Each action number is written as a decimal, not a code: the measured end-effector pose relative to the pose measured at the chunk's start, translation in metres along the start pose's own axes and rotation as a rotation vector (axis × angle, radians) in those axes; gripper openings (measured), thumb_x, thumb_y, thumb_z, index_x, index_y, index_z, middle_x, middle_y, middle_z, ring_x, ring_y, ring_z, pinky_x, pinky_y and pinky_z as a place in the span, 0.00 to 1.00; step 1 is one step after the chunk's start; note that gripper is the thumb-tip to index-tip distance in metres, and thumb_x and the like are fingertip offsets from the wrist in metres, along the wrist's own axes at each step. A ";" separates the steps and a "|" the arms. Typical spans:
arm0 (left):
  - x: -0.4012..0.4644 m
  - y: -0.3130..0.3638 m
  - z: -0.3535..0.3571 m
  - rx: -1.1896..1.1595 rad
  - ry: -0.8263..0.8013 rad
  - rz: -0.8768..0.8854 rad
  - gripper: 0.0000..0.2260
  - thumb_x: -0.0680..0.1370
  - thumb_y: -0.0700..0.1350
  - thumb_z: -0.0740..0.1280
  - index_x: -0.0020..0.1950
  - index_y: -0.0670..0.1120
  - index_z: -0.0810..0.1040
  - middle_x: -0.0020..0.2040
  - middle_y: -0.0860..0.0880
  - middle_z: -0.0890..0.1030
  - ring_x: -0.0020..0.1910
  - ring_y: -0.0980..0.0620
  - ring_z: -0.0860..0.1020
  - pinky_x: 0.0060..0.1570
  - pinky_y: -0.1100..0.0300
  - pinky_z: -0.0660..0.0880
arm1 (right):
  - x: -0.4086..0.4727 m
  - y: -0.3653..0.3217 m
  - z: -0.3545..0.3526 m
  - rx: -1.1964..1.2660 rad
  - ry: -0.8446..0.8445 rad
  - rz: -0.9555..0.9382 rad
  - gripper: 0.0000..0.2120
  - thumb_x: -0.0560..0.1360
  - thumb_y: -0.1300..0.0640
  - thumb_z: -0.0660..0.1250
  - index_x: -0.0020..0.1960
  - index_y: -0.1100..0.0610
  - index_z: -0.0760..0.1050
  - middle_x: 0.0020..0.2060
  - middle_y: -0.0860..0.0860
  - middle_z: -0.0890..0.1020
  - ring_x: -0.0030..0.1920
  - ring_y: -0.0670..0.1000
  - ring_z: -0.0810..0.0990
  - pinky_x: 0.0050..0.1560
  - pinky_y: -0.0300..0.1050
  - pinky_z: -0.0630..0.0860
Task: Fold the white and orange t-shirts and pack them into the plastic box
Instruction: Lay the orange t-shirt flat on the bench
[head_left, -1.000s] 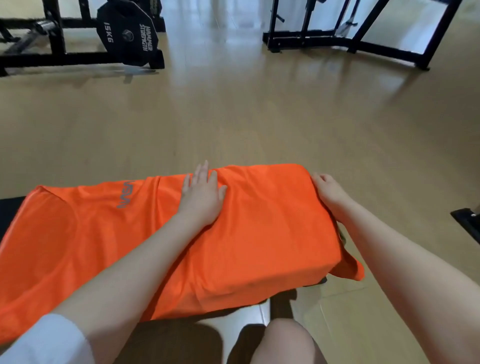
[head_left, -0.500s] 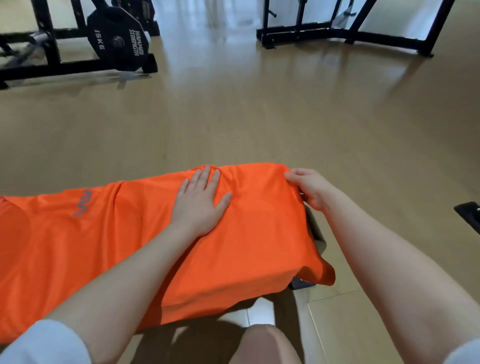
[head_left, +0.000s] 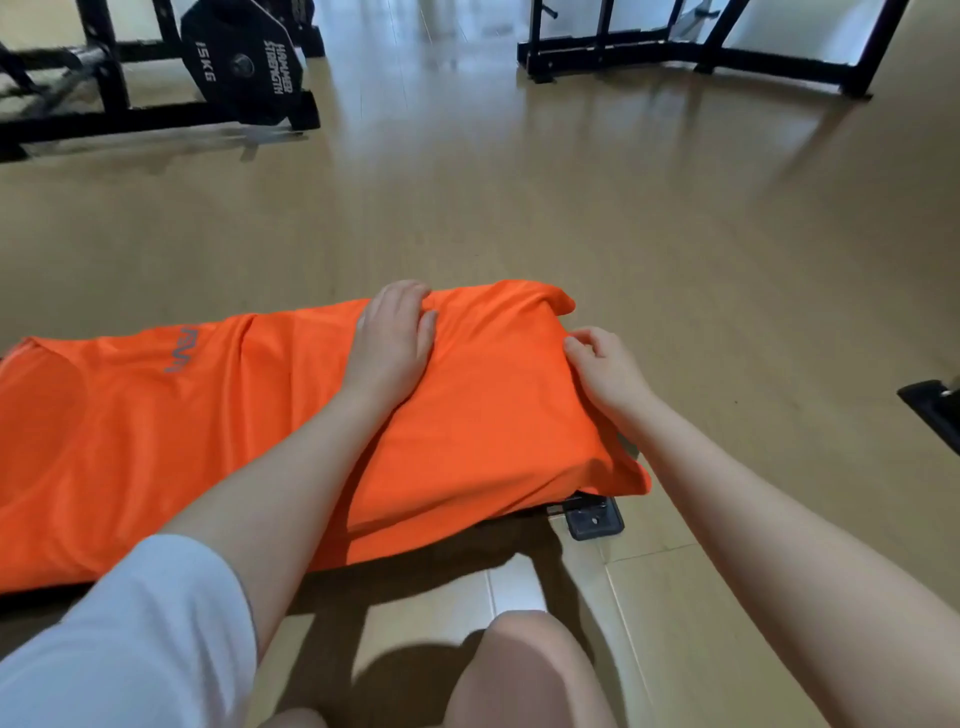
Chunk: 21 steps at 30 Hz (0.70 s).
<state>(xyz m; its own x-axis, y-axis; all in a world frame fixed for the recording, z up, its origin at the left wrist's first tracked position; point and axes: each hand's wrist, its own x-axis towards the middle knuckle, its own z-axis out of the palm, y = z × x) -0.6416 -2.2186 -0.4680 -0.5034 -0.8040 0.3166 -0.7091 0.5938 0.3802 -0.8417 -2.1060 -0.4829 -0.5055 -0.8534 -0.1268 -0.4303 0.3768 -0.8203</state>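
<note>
the orange t-shirt (head_left: 218, 431) lies spread along the surface, draped over its right end so the hem hangs off the corner. half a second ago the left hand (head_left: 392, 338) lay flat on the cloth with straight fingers; now its fingers (head_left: 402, 293) curl over the far edge of the shirt and the thumb presses in from the near side, so it looks to be gathering a grip on the fabric. the right hand (head_left: 605, 369) has shifted from the far right corner inward onto the top of the shirt, and its fingers are bent, with thumb and forefinger closing on a small ridge of cloth near the right end. whether that pinch has fully closed is hard to tell, but the tips do touch the fabric.

i judge that smoothing is over and a fold is about to begin: both hands now take hold at the right end, likely to lift it across towards the left. the shirt is not yet folded. neither the white t-shirt nor the plastic box is in view, so packing is far off.
</note>
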 end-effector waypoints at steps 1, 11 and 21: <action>-0.007 0.002 -0.004 -0.008 -0.002 0.034 0.22 0.76 0.51 0.52 0.60 0.38 0.74 0.60 0.39 0.77 0.62 0.41 0.73 0.62 0.49 0.67 | -0.013 -0.003 0.001 -0.032 0.008 -0.059 0.15 0.79 0.55 0.58 0.62 0.60 0.73 0.61 0.58 0.75 0.64 0.55 0.72 0.63 0.47 0.66; -0.165 -0.058 -0.086 -0.087 0.153 -0.103 0.14 0.75 0.42 0.57 0.55 0.38 0.76 0.54 0.40 0.79 0.55 0.42 0.76 0.57 0.58 0.66 | -0.120 -0.059 0.080 -0.271 -0.113 -0.638 0.07 0.74 0.59 0.64 0.50 0.57 0.79 0.57 0.55 0.77 0.58 0.57 0.74 0.60 0.53 0.70; -0.255 -0.189 -0.157 0.070 0.222 -0.570 0.15 0.80 0.39 0.54 0.65 0.40 0.71 0.67 0.41 0.71 0.66 0.42 0.68 0.65 0.47 0.65 | -0.199 -0.109 0.222 -0.738 -0.017 -0.886 0.12 0.68 0.51 0.70 0.47 0.56 0.76 0.50 0.55 0.79 0.42 0.59 0.77 0.40 0.47 0.72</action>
<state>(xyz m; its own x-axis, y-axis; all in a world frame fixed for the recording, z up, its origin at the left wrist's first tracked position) -0.3016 -2.1204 -0.4841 0.0740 -0.9638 0.2561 -0.8709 0.0626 0.4874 -0.5282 -2.0576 -0.4920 0.2004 -0.9264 0.3189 -0.9648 -0.2431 -0.0999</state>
